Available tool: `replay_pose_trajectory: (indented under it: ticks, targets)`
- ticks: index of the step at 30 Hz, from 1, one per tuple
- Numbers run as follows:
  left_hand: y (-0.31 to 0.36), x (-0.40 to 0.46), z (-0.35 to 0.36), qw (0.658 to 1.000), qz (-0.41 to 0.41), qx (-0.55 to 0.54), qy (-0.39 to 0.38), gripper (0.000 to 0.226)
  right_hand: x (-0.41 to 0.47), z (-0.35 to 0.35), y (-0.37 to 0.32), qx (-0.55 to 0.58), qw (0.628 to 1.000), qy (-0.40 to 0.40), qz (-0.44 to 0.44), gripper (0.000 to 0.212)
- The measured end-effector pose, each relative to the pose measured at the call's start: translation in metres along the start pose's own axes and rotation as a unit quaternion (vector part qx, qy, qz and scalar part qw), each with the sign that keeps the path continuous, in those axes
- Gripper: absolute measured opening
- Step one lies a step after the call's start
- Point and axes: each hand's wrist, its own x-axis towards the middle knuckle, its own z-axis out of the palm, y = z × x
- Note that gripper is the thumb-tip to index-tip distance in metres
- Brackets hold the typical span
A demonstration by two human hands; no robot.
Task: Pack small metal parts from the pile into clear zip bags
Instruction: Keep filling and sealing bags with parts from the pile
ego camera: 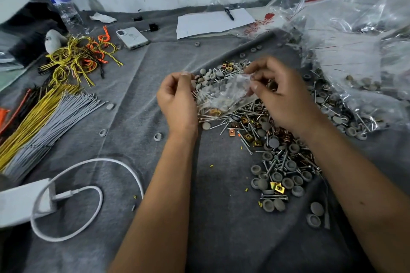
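Observation:
A small clear zip bag (221, 93) hangs between both hands above the pile, with screws, grey caps and a brass clip inside it. My left hand (177, 97) pinches the bag's left top corner. My right hand (279, 93) pinches its right top corner. Under and right of the bag spreads the pile of parts (277, 146): long screws, grey round caps, copper and brass square clips, on a grey cloth (137, 86).
A heap of clear filled bags (355, 55) lies at the right. Bundles of yellow, grey and orange cable ties (44, 113) lie at the left. A white charger cable (88, 184), a phone (132, 37), a water bottle (63, 6) and a paper with a pen (213, 21) lie around.

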Motion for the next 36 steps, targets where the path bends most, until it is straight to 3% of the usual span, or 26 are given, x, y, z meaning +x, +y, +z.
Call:
replay_pose_trajectory:
  ticks: [3, 5, 10, 12, 14, 16, 19, 22, 25, 28, 30, 32, 36]
  targets:
    - [0.0, -0.001, 0.0, 0.999, 0.018, 0.006, -0.028, 0.014, 0.013, -0.01, -0.025, -0.008, 0.997, -0.022, -0.067, 0.021]
    - [0.0, -0.003, 0.0, 0.996, 0.014, 0.009, -0.087, 0.016, 0.02, -0.021, -0.043, -0.034, 0.99, -0.036, -0.13, 0.02]
    - [0.003, -0.014, 0.008, 0.946, -0.071, -0.104, -0.299, 0.054, 0.033, -0.046, -0.072, -0.123, 0.965, -0.114, -0.203, 0.032]
    - [0.003, -0.015, 0.007, 0.92, -0.099, -0.143, -0.351, 0.054, 0.033, -0.051, -0.071, -0.154, 0.96, -0.108, -0.205, 0.034]
    - [0.002, -0.014, 0.006, 0.907, -0.108, -0.151, -0.379, 0.047, 0.031, -0.052, -0.066, -0.143, 0.967, -0.053, -0.203, 0.034]
    - [0.0, -0.013, 0.006, 0.911, -0.1, -0.123, -0.38, 0.038, 0.028, -0.049, -0.058, -0.105, 0.978, 0.004, -0.181, 0.032]
    - [-0.005, -0.014, 0.007, 0.932, -0.076, -0.079, -0.345, 0.02, 0.018, -0.04, -0.04, -0.038, 0.995, 0.008, -0.092, 0.023]
    - [-0.005, -0.014, 0.01, 0.955, -0.061, -0.079, -0.281, 0.01, 0.008, -0.032, -0.025, 0.037, 0.998, -0.035, -0.025, 0.014]
    - [-0.004, -0.013, 0.012, 0.965, -0.075, -0.097, -0.23, 0.019, 0.002, -0.023, -0.013, 0.008, 0.988, -0.147, 0.055, 0.042]
    - [0.0, -0.015, 0.013, 0.969, -0.087, -0.094, -0.213, 0.027, 0.0, -0.014, -0.003, -0.039, 0.982, -0.177, 0.052, 0.022]
    - [0.005, -0.017, 0.013, 0.964, -0.106, -0.102, -0.22, 0.036, 0.0, -0.012, 0.001, 0.056, 0.985, -0.144, 0.071, 0.008]
    - [0.008, -0.015, 0.009, 0.955, -0.126, -0.107, -0.246, 0.049, 0.0, -0.012, 0.003, 0.17, 0.974, -0.101, 0.113, 0.009]
    - [0.006, -0.014, 0.004, 0.911, -0.151, -0.087, -0.374, 0.048, 0.001, -0.014, 0.007, 0.292, 0.943, -0.032, 0.154, 0.015]
